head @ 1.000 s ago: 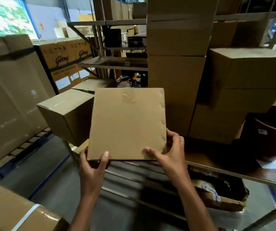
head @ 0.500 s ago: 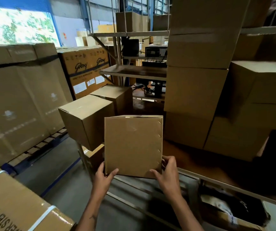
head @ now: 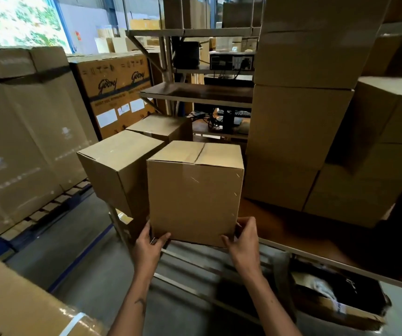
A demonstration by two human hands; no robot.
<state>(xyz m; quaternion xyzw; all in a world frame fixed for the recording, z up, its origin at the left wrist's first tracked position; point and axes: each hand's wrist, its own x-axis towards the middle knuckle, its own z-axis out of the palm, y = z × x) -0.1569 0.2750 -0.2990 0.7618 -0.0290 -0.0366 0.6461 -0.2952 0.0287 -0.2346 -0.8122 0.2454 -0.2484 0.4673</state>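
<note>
Fingers of my left hand (head: 150, 248) are curled round the near lower-left corner of the cardboard box (head: 195, 192): thumb across the front face, the rest tucked behind the edge and out of sight. So it's a pinch, not a flat palm.

Box stands upright and looks taller than wide. Top flaps are closed, with the seam running near to far. It sits directly far of both hands, at the near edge of the shelf deck (head: 280, 224). Can't tell if its base already rests on the deck or only overhangs it.

Right hand (head: 244, 241) mirrors the left on the lower-right corner, thumb on the front face and fingers wrapped round the side edge. Both hands sit about level, so neither is clearly nearer. All the grip is low and near; nothing steadies the top.

Surroundings:
- Neighbouring carton (head: 120, 163) is just left of the box. Can't tell if they're touching.
- On the right, bare deck shows between the box and the stack of cartons (head: 296, 117).

Judgement: the slot runs near to far, so the move is a straight push away from me. With more clearance on the right, I'd bias right and keep the push low so the box doesn't tip far.
</note>
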